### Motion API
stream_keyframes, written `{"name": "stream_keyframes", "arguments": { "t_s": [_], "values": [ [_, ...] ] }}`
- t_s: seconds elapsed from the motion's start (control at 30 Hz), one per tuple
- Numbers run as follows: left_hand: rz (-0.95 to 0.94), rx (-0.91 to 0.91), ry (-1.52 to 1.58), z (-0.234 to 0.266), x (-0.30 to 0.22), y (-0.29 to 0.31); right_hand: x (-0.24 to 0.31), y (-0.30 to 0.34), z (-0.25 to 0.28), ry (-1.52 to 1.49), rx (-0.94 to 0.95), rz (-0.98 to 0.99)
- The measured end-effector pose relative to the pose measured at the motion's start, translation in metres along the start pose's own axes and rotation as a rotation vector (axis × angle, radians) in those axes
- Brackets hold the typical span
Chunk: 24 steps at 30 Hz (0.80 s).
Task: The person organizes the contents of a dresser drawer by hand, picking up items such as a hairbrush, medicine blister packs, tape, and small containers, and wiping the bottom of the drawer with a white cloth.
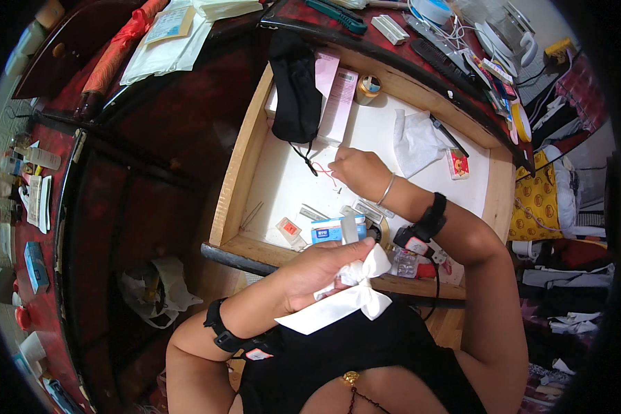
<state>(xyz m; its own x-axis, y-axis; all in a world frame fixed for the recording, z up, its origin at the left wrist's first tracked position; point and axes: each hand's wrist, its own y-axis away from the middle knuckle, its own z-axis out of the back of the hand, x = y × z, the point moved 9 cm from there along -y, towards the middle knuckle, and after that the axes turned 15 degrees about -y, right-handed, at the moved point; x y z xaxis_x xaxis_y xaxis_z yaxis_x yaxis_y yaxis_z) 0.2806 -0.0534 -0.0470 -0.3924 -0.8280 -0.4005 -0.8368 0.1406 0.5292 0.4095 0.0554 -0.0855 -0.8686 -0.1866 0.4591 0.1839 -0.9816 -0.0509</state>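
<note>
In my left hand (321, 272), held over the drawer's front edge, is a white ribbon bow (366, 283) with a long tail hanging down. A pale, translucent strip (350, 226) sticks up beside its thumb; I cannot tell whether the hand holds it. My right hand (362, 174) reaches into the open wooden drawer (245, 162), its fingers pinched at a thin red string (326, 172). Just left of those fingertips lies a black cloth eye mask or pouch (297, 93) with a cord. A tiny dark screw-like piece (339, 190) rests below the string.
Pink boxes (339, 103), an amber jar (368, 90), a crumpled white tissue (417, 141), a black pen (448, 134) and a small red box (457, 164) lie deeper in the drawer. Near its front are a blue box (328, 230) and a small clear case (290, 231). Cluttered dark-red tabletops surround it.
</note>
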Motion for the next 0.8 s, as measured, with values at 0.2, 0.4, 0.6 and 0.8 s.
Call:
{"name": "stream_keyframes", "arguments": {
  "t_s": [0.2, 0.4, 0.6, 0.8],
  "values": [
    [-0.214, 0.069, 0.220, 0.013, -0.023, 0.024, 0.029, -0.007, -0.026, 0.257, 0.028, 0.114],
    [-0.604, 0.042, 0.352, 0.038, -0.056, 0.105, 0.005, -0.009, 0.092, -0.558, -0.041, -0.131],
    [-1.075, -0.055, 0.441, 0.133, -0.064, 0.227, -0.064, -0.026, 0.279, -0.380, -0.514, -0.382],
    [-1.307, -0.431, 0.673, 0.251, 0.005, 0.305, -0.143, -0.075, 0.286, 0.009, -0.410, -0.405]
  ]
}}
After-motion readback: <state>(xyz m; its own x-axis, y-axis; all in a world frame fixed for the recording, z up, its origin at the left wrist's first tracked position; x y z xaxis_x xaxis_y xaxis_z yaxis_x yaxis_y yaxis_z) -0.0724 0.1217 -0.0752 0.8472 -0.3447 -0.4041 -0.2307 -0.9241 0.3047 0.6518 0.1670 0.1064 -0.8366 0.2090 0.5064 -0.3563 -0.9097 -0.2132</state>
